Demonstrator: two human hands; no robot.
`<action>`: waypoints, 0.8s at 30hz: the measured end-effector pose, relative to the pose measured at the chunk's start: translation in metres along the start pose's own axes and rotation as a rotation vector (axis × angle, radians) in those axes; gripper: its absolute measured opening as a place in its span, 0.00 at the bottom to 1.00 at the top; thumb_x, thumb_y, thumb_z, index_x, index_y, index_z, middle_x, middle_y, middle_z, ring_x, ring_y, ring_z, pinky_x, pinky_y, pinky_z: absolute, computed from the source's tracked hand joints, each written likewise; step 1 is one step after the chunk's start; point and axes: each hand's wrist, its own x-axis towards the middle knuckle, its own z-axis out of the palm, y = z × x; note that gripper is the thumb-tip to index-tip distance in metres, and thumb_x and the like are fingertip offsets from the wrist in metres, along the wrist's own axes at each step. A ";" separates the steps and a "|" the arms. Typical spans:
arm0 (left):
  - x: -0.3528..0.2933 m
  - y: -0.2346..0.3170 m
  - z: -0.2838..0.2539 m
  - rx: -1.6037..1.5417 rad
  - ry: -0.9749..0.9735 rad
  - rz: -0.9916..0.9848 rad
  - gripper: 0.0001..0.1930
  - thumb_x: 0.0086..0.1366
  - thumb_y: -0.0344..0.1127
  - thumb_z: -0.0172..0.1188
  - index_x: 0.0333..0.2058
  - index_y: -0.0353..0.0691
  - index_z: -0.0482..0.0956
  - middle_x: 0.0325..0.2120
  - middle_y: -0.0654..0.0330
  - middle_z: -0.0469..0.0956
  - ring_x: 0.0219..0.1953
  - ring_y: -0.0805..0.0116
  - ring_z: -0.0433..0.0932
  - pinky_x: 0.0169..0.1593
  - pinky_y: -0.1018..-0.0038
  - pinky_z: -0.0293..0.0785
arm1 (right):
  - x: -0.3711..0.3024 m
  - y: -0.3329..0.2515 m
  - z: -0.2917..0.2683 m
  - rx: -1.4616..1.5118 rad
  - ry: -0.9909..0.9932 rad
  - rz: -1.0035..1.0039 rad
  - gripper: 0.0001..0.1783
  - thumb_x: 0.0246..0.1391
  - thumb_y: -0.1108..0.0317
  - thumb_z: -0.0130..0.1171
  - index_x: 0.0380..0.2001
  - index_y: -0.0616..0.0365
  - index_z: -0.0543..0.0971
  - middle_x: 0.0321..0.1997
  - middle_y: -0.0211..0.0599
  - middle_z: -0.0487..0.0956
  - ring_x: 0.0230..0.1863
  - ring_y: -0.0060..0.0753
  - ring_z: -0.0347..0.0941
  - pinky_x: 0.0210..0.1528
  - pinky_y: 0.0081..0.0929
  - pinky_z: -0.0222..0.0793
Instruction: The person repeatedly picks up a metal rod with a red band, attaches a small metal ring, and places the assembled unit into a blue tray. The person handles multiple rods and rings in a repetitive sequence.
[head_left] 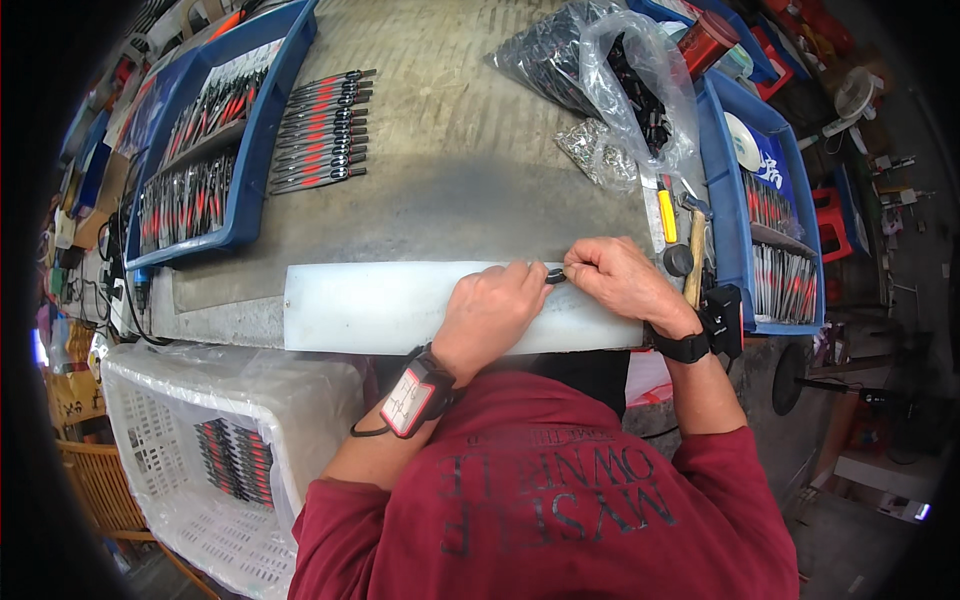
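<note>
Near the worktop's (420, 120) front edge, left hand (493, 308) and right hand (620, 280) pinch a black part (555, 276) over the board (365, 305). Left tray (262, 150), right tray (722, 170) and crate (322, 405) hold red-black tools (188, 205).

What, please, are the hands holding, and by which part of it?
A small black piece, pinched near its left end by the left hand and apparently near its right by the right hand; the exact grip is hidden.

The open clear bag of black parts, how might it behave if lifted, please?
The bag would probably sag, since its thin plastic is creased. The black parts might spill if it tips, as its mouth gapes.
</note>
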 end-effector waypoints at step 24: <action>0.001 0.001 0.000 0.001 -0.009 -0.006 0.09 0.57 0.37 0.60 0.28 0.40 0.71 0.18 0.62 0.69 0.18 0.68 0.73 0.20 0.72 0.69 | 0.000 -0.002 0.007 -0.065 0.058 0.032 0.10 0.48 0.66 0.56 0.27 0.64 0.78 0.20 0.51 0.74 0.21 0.47 0.73 0.26 0.36 0.65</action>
